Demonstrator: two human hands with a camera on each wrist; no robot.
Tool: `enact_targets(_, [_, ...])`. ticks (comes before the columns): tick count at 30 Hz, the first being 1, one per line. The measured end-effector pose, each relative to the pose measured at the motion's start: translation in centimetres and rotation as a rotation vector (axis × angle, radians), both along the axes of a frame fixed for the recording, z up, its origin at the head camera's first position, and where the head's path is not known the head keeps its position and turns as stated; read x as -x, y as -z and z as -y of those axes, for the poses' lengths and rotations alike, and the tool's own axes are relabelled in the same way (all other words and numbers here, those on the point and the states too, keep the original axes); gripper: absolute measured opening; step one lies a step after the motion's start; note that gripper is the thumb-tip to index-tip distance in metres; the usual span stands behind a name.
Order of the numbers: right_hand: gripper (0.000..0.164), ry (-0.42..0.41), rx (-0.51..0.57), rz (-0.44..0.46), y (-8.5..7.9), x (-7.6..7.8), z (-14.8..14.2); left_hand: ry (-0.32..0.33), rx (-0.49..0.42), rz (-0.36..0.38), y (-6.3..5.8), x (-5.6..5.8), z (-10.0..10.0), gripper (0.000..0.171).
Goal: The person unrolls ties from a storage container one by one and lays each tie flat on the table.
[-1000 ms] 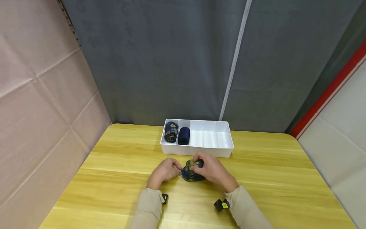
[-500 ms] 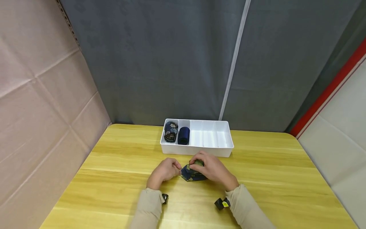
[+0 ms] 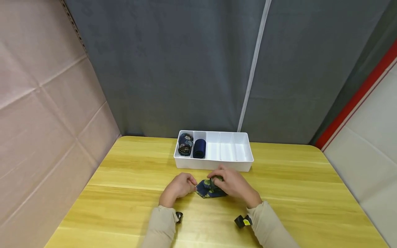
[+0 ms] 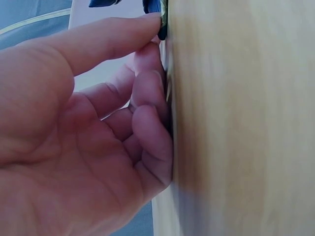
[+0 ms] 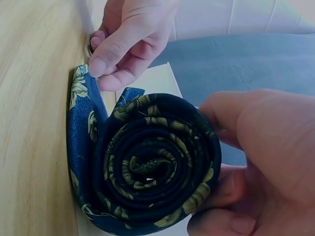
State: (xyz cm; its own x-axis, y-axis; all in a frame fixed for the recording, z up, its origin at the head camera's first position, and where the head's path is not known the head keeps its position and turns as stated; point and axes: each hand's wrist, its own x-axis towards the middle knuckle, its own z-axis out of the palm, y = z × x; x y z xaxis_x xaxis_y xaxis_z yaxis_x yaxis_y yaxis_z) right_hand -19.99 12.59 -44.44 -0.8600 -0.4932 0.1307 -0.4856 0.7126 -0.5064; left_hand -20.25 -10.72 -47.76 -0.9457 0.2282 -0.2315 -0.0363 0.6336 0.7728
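A dark blue necktie with a yellow-green floral pattern (image 3: 205, 189) lies on the table in front of the white box. Most of it is wound into a spiral roll (image 5: 197, 147), seen end-on in the right wrist view. A short flat end points left. My left hand (image 3: 180, 186) pinches the tip of that end between thumb and index finger, low against the wood. In the left wrist view, only a corner of the necktie (image 4: 155, 7) shows above the thumb. My right hand (image 3: 232, 184) grips the roll from the right, thumb and fingers curved round it.
The white divided box (image 3: 214, 164) stands behind the hands. Its left compartment holds a rolled floral necktie (image 3: 185, 144), and the one beside it a rolled navy necktie (image 3: 199, 148). A grey curtain (image 3: 173, 69) hangs behind the table (image 3: 294, 179).
The right hand has shifted the roll slightly to the right, so more of the flat end shows. The left hand has stayed at the tip.
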Motion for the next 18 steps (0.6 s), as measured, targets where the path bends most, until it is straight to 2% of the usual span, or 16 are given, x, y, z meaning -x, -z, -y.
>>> enact_targets(10, [0.019,0.026,0.001,0.017,0.1,0.2,-0.6,-0.005,-0.015,0.01,0.0,0.1,0.0,0.01])
enact_targets(18, [0.017,-0.07,0.05,0.029,-0.2,0.5,-1.7,-0.003,-0.009,0.01,0.0,0.0,0.1,0.011])
